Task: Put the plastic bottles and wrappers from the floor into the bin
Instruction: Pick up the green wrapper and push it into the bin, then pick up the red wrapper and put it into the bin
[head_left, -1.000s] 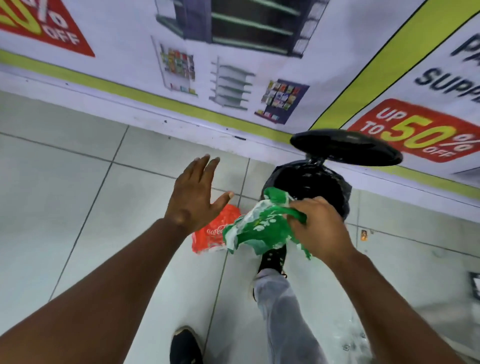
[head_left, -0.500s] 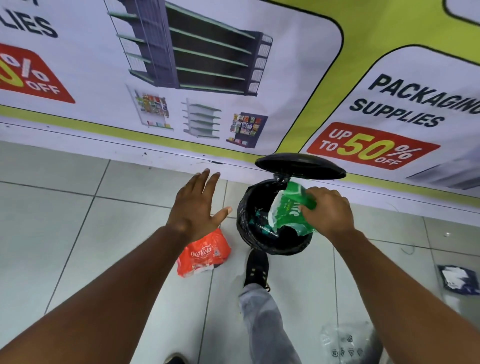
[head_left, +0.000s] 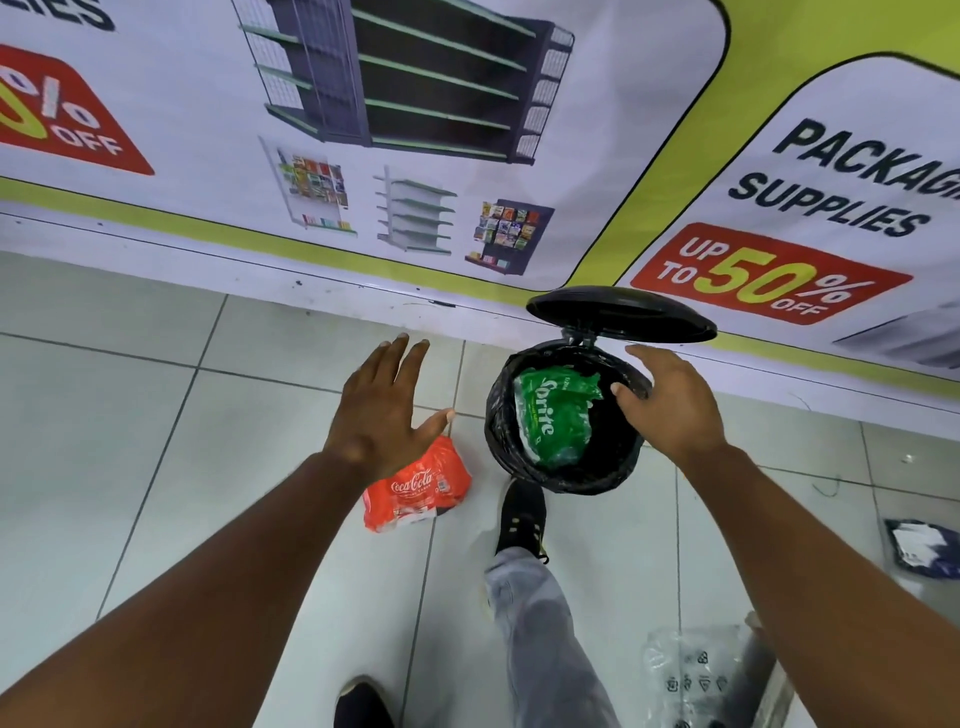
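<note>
A black pedal bin (head_left: 500, 431) lined with a black bag stands by the wall, its lid (head_left: 621, 314) raised. A green Sprite wrapper (head_left: 553, 413) lies inside it. My right hand (head_left: 667, 402) hovers over the bin's right rim, fingers apart, holding nothing. My left hand (head_left: 387, 410) is spread open above a red Coca-Cola wrapper (head_left: 421, 491) on the floor left of the bin. A clear plastic wrapper (head_left: 693, 675) lies on the floor at the lower right.
My right foot (head_left: 521, 517) in a black shoe rests at the bin's base, on its pedal side. A dark blue and white packet (head_left: 922, 548) lies at the right edge. A printed banner wall (head_left: 363, 130) runs behind the bin. The floor is pale tile.
My right hand carried the green Sprite wrapper to the bin and let it go inside; the hand is now open above the rim. My left hand stayed spread over the red wrapper.
</note>
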